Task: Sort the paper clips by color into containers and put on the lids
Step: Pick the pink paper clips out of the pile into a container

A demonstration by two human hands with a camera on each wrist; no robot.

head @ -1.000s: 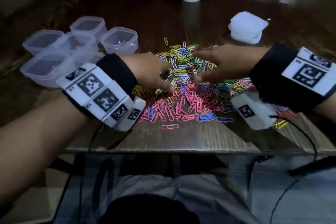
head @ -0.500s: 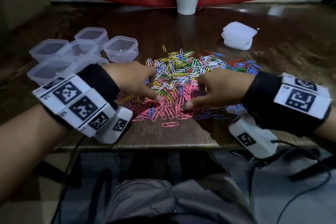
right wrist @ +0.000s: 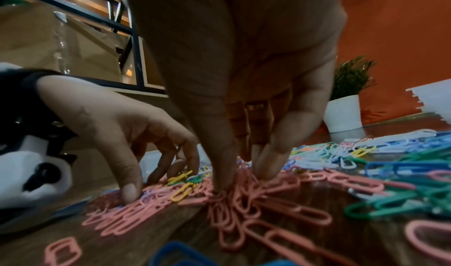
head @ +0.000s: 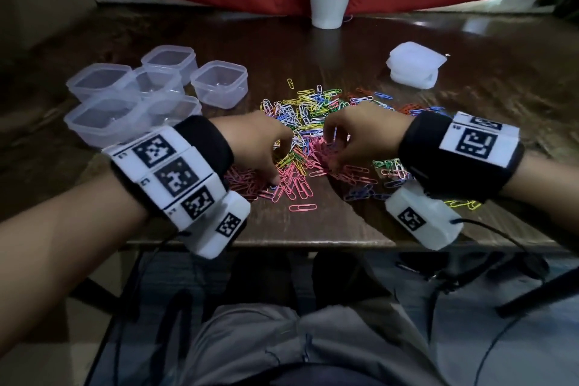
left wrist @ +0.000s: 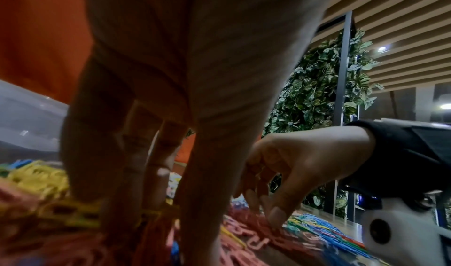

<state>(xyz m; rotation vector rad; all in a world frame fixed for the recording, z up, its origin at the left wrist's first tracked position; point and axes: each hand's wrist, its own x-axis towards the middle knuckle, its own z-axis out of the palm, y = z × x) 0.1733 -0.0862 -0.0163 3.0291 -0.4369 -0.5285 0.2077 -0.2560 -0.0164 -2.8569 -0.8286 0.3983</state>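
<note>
Dark wood table [head: 313, 53] under my wrists carries a spread of paper clips [head: 307, 122], clear containers [head: 216, 83] at far left, stacked lids [head: 413, 67] at far right. My left hand [head: 253, 141] claws fingertips into the clips; my right hand [head: 357, 135] pinches a pink bunch [right wrist: 234, 191]. No readable writing, only wristband markers.

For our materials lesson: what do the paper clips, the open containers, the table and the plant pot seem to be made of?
Paper clips: probably wire with a colored plastic coat; thin bent loops, matte pink, yellow, green, blue.
Containers: clear, slightly frosted plastic; the table shows through their walls.
Table: dark wood or wood-look laminate, glossy; grain lines and reflections show.
Plant pot: smooth white, ceramic or plastic; cannot tell which.
</note>
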